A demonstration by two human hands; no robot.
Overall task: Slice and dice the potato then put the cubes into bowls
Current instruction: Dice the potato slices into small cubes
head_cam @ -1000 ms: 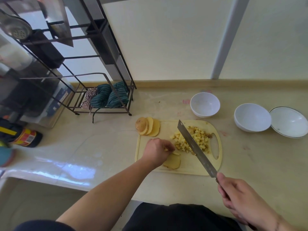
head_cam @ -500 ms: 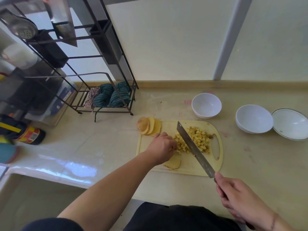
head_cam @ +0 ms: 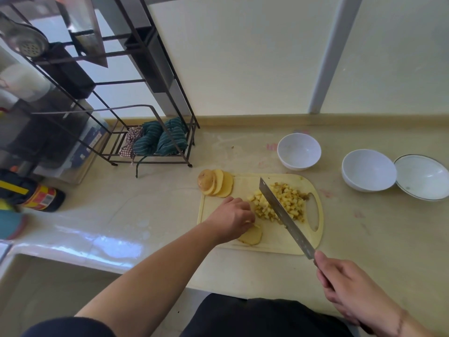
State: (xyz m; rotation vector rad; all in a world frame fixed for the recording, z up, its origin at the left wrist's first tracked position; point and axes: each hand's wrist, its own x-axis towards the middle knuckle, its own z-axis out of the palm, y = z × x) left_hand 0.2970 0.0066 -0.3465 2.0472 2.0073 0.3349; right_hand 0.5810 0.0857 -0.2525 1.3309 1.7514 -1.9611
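- L hand [head_cam: 232, 218], fingers curled, pinching loose bits at near round yellow potato slice [head_cam: 251, 235] on pale plastic cutting board [head_cam: 272, 246].
- R hand [head_cam: 349, 288] wrapped round handle of long steel cleaver [head_cam: 283, 215], blade raised over heap of yellow potato cubes [head_cam: 279, 203].
- Stack of uncut slices [head_cam: 216, 182] at board's far-left corner; 3 white bowls [head_cam: 298, 150] on counter beyond, no cubes in them yet.
- Best to square slice w/ fingertips tucked back, keep blade clear till L hand settles.

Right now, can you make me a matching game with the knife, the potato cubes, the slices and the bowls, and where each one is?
Things:
1. knife
2. potato cubes
3. potato slices
4. white bowls

Places:
a. fanned over the cutting board's far left corner
b. on the counter beyond the board
c. gripped by the right hand
d. piled on the board

Pairs: 1-c, 2-d, 3-a, 4-b
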